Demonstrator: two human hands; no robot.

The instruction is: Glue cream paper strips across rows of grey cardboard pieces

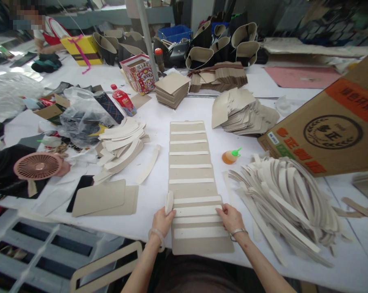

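A column of overlapping beige board pieces lies before me, with pale strips running across them. My left hand has its fingers closed at the left edge, thumb by the end of one pale strip; a short, folded-looking pale piece stands up from its fingers. My right hand pinches the same strip's right end at the opposite edge. Right of the column lies a big bundle of long pale strips. A small glue-like bottle with a green tip and amber liquid lies nearby.
Curved pale pieces and beige boards lie to the left, near a pink fan. Stacked boards and a fanned pile stand farther back. A tilted carton flanks the right. Another person sits far left.
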